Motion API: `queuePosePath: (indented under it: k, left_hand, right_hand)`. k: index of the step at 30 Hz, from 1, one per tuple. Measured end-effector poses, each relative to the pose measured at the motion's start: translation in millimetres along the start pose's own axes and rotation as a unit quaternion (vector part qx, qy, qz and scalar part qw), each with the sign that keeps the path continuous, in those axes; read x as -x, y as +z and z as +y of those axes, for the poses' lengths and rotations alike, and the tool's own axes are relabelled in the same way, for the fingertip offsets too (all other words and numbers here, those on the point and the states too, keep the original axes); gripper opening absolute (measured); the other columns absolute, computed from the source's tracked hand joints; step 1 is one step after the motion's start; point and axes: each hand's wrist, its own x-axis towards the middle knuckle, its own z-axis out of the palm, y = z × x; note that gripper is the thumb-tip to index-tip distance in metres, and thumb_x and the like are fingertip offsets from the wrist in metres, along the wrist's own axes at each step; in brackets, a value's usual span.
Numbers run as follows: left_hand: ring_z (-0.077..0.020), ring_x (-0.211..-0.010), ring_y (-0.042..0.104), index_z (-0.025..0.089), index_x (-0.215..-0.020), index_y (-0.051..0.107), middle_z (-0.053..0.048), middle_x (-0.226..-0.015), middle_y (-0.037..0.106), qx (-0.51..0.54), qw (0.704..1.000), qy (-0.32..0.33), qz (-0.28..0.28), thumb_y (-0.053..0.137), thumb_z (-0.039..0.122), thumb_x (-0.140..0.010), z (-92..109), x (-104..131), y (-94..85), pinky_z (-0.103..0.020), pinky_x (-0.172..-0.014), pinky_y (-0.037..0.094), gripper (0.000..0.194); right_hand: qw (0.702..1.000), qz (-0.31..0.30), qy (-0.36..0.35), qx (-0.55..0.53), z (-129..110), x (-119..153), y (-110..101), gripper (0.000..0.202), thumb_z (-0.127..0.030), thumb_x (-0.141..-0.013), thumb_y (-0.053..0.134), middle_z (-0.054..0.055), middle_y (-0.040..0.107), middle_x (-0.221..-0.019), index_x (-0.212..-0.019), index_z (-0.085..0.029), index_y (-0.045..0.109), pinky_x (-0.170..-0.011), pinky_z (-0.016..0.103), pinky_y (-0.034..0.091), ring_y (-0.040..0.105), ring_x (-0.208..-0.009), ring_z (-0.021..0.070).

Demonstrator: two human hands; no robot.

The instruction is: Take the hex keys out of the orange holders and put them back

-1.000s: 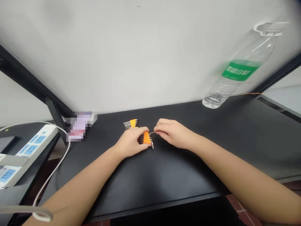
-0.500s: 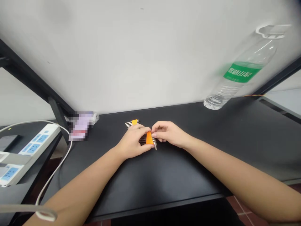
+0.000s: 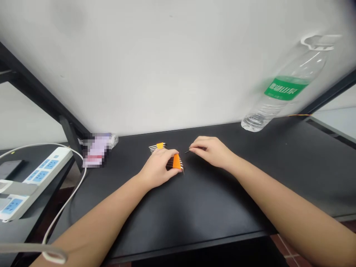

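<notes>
My left hand is closed around an orange holder with several metal hex keys, whose bent ends stick out on the right. Between the fingertips of my right hand is a small dark hex key, its thin end pointing left toward the holder and apart from it. Just behind my left hand, a second orange holder with several silver hex keys lies on the black table.
A large clear bottle with a green label stands at the back right by the wall. At the left are a blurred-out purple packet, a white power strip, a white cable and a dark phone.
My right hand has moved right, away from the orange holder, and the small dark hex key now shows in its fingers. My left hand has stayed around the holder.
</notes>
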Motion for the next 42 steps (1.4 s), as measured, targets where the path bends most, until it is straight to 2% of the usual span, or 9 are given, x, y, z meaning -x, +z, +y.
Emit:
queuePosePath:
  k: [2, 5, 10, 13, 21, 29, 35, 38, 42]
  left_hand:
    - [-0.0272, -0.106, 0.064, 0.024, -0.125, 0.059, -0.006, -0.116, 0.071, -0.01, 1.0, -0.006, -0.01, 0.076, 0.042, -0.083, -1, -1, 0.2, -0.045, -0.1, 0.05, 0.048]
    - [-0.0266, -0.104, 0.065, 0.025, -0.125, 0.06, -0.005, -0.115, 0.072, -0.009, 1.0, -0.001, -0.006, 0.077, 0.04, -0.083, -2, -1, 0.2, -0.045, -0.1, 0.051, 0.048]
    - [-0.0263, -0.112, 0.065, 0.024, -0.125, 0.06, -0.006, -0.123, 0.07, 0.007, 1.0, 0.005, 0.011, 0.077, 0.038, -0.082, -4, 0, 1.0, -0.044, -0.104, 0.05, 0.048]
    - [-0.0264, -0.113, 0.064, 0.024, -0.123, 0.061, -0.005, -0.122, 0.07, 0.005, 1.0, 0.006, 0.011, 0.079, 0.038, -0.081, -5, -1, 1.4, -0.044, -0.104, 0.049, 0.049]
    - [-0.0276, -0.112, 0.065, 0.023, -0.121, 0.063, -0.006, -0.118, 0.072, -0.007, 1.0, 0.003, 0.014, 0.081, 0.043, -0.08, -6, -1, 3.3, -0.046, -0.104, 0.047, 0.049]
    - [-0.0262, -0.109, 0.065, 0.022, -0.12, 0.062, -0.005, -0.118, 0.072, -0.008, 1.0, -0.002, 0.016, 0.081, 0.044, -0.08, -6, -1, 3.0, -0.045, -0.102, 0.049, 0.049]
    - [-0.0269, -0.109, 0.065, 0.023, -0.122, 0.062, -0.006, -0.116, 0.072, -0.011, 1.0, 0.012, 0.006, 0.079, 0.045, -0.082, -5, -1, 2.7, -0.046, -0.103, 0.047, 0.049]
    - [-0.0276, -0.112, 0.063, 0.023, -0.122, 0.062, -0.006, -0.114, 0.072, -0.017, 0.999, 0.027, 0.01, 0.079, 0.043, -0.082, -2, -1, 1.1, -0.048, -0.106, 0.044, 0.048]
    - [-0.0312, -0.132, 0.05, 0.026, -0.121, 0.063, -0.006, -0.118, 0.071, -0.033, 0.997, 0.068, 0.021, 0.079, 0.042, -0.083, 4, -1, -0.9, -0.054, -0.118, 0.029, 0.045]
  right_hand:
    - [0.995, -0.002, -0.005, 0.102, 15, -1, -6, 0.022, -0.027, -0.094, 0.062, 0.01, 0.068, -0.114, -0.111, -0.021, 0.075, -0.091, 0.04, 0.05, 0.063, -0.099, 0.023]
    - [0.981, -0.064, -0.012, 0.18, 27, -3, -6, 0.02, -0.022, -0.092, 0.062, 0.01, 0.065, -0.116, -0.108, -0.022, 0.074, -0.091, 0.039, 0.05, 0.061, -0.106, 0.0252]
    - [0.963, -0.12, 0.024, 0.239, 13, -3, 4, 0.01, -0.013, -0.085, 0.059, 0.006, 0.063, -0.089, -0.078, -0.019, 0.064, -0.066, 0.029, 0.043, 0.058, -0.073, 0.0167]
    - [0.965, -0.119, 0.039, 0.228, -1, 0, 8, 0.01, -0.011, -0.079, 0.06, 0.004, 0.061, -0.082, -0.074, -0.019, 0.059, -0.06, 0.028, 0.037, 0.053, -0.065, 0.0146]
    - [0.993, -0.089, -0.039, 0.07, -30, 0, 8, 0.012, -0.009, -0.081, 0.055, -0.002, 0.059, -0.075, -0.08, -0.021, 0.057, -0.062, 0.025, 0.037, 0.051, -0.065, 0.0121]
    - [0.992, -0.063, -0.076, 0.082, -29, 2, 9, 0.013, -0.009, -0.085, 0.055, 0.0, 0.059, -0.077, -0.081, -0.02, 0.06, -0.065, 0.027, 0.039, 0.052, -0.069, 0.0142]
    - [0.985, -0.055, -0.096, 0.132, -36, 8, 3, 0.02, -0.015, -0.095, 0.05, 0.006, 0.063, -0.09, -0.096, -0.02, 0.069, -0.071, 0.031, 0.045, 0.057, -0.075, 0.0171]
    - [0.993, -0.056, -0.092, 0.054, -40, 9, 3, 0.021, -0.02, -0.099, 0.049, 0.008, 0.066, -0.097, -0.102, -0.021, 0.07, -0.077, 0.033, 0.05, 0.062, -0.083, 0.0189]
    - [0.976, -0.079, 0.053, -0.196, -30, 3, 19, 0.014, -0.034, -0.097, 0.06, 0.002, 0.065, -0.086, -0.105, -0.022, 0.063, -0.057, 0.028, 0.051, 0.062, -0.064, 0.0142]
